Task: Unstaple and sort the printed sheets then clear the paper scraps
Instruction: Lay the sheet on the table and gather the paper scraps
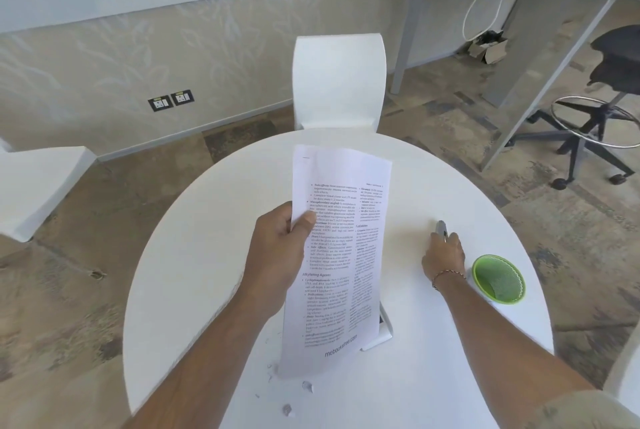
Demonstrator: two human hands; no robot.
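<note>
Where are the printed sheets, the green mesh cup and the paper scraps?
printed sheets (341, 255): head view, middle of page.
green mesh cup (498, 279): head view, inner mesh.
paper scraps (307, 386): head view, one scrap.

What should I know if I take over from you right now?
Left hand: holds the printed sheets up above the round white table, thumb on the front near their left edge.
Right hand: down on the table, fingers on a small grey tool; I cannot tell whether the grip has closed.
Green mesh cup: just right of that hand.
Paper scraps: scattered near the table's front edge.
Done: cannot tell how many staples are out.
Left: sort the sheets, then clear the scraps.
</note>
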